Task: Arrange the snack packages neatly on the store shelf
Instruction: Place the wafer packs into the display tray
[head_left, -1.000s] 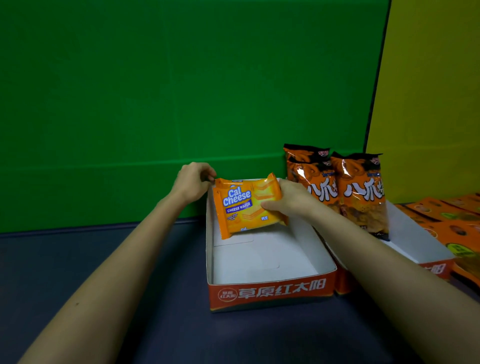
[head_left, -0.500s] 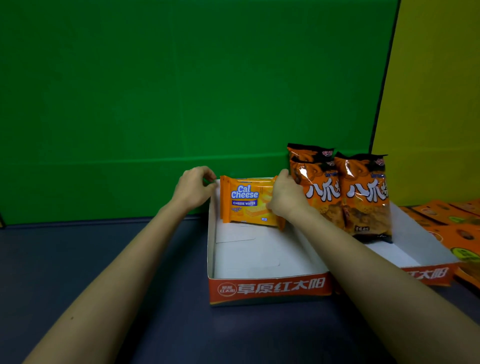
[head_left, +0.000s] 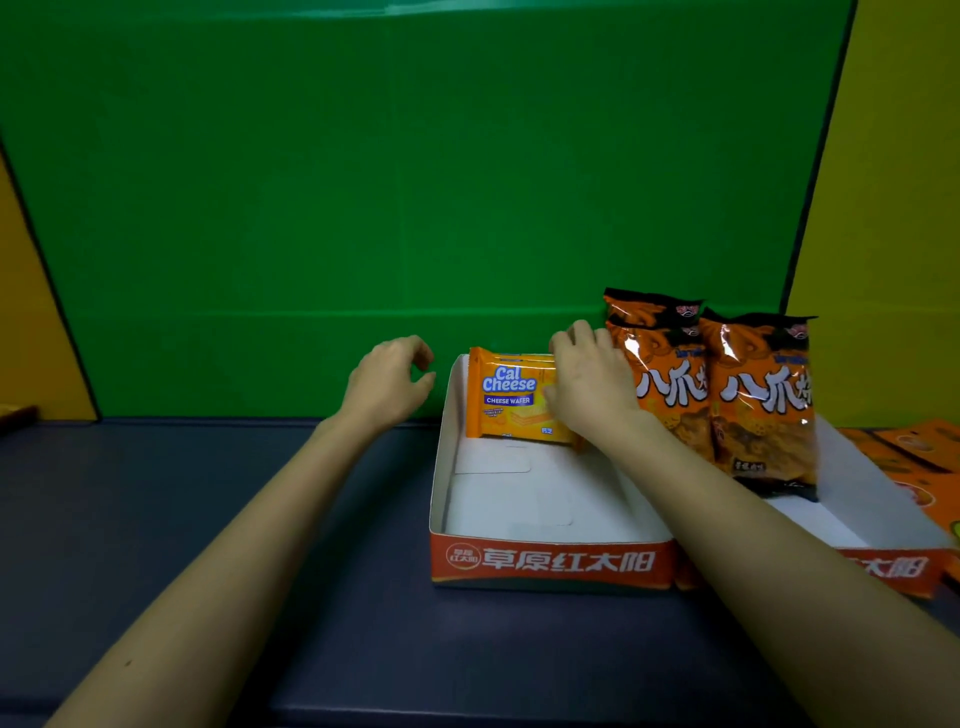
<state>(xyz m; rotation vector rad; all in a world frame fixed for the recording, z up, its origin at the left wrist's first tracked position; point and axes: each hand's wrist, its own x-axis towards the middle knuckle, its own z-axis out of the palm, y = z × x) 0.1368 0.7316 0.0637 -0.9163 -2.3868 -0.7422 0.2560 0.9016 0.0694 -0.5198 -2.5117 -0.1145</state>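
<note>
**A:** What could go wrong from here?

**B:** Start at the front. The left tray (head_left: 550, 564) has bare white floor ahead of the wafer pack (head_left: 506, 397), with nothing to prop it. The pack stands on its long edge, so I judge it may topple forward on release, or skew if the fingers drag a corner.

**A:** And the neighbours?

**B:** The right hand (head_left: 589, 387) sits close against the orange snack bags (head_left: 763, 405). A careless wrist could knock them down.

**A:** Where is the pack relative to the hands?

**B:** It stands upright at the back of the tray. The right hand covers its right end, with fingers hooked over the top edge to hold it. The left hand (head_left: 387, 387) is loosely curled and empty. It is just outside the tray's left wall, near the pack but apart from it.
</note>
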